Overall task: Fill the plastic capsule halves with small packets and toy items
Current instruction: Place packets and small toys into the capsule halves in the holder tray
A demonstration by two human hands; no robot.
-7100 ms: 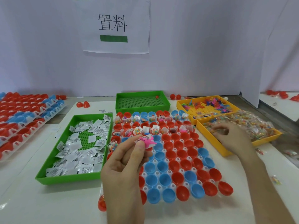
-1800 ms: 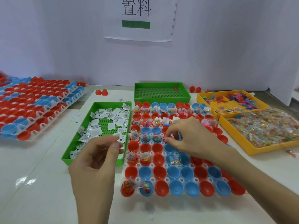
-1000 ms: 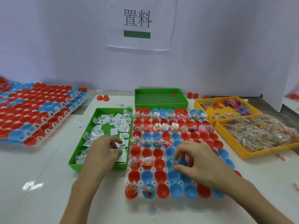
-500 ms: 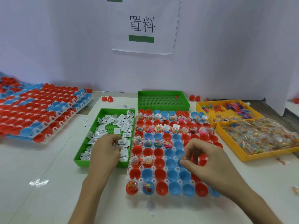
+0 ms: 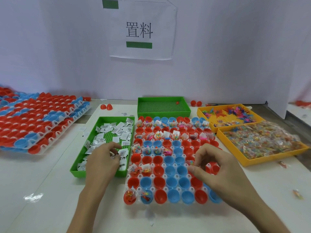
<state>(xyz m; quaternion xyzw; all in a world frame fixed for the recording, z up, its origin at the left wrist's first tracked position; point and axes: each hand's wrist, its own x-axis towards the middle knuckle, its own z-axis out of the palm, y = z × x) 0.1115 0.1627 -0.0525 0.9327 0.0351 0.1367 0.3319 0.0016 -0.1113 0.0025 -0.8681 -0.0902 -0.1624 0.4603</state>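
A clear rack point(image 5: 152, 189) of red and blue capsule halves lies in front of me; the far rows and a few left cups hold small packets and toys. My right hand point(image 5: 217, 167) hovers over the rack's right part, fingers curled, pinching a small bead packet point(image 5: 191, 163) at its fingertips. My left hand point(image 5: 102, 158) reaches into the green tray point(image 5: 79, 172) of white paper packets point(image 5: 116, 130), fingers curled down on them; whether it holds one is hidden.
A second green tray point(image 5: 163, 113), nearly bare, stands behind the rack. Two yellow trays sit at the right: one with coloured toy pieces point(image 5: 235, 113), one with clear bead packets point(image 5: 262, 142). Stacked racks of capsule halves point(image 5: 38, 121) lie at the left. A white wall with a paper sign is close behind.
My right hand drew back from the rack's middle toward its right part, still with a small packet. My left hand came down into the green tray and stays among the white packets.
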